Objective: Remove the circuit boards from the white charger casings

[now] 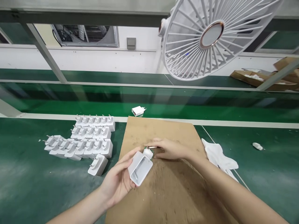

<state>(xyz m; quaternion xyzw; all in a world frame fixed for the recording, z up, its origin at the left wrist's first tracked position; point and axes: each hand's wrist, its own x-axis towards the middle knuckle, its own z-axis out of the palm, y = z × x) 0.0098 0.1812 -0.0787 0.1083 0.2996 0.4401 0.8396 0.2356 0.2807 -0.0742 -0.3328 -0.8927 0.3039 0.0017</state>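
Observation:
In my left hand is a white plastic charger housing, gripped between thumb and fingers, its hollow open end tilted up towards me. My right hand is closed by the housing's far edge, fingertips around a small circuit board with a white block and green edges. The fingers partly cover that board, and I cannot tell whether it touches the housing. Both hands are over a brown cardboard sheet. Left of it, several white charger housings stand in rows, plug pins up, with a single housing nearer me.
A white charger lies beyond the cardboard. To the right are a white glove and a small white piece on the green table. A white fan hangs above. Cardboard boxes sit at the back right.

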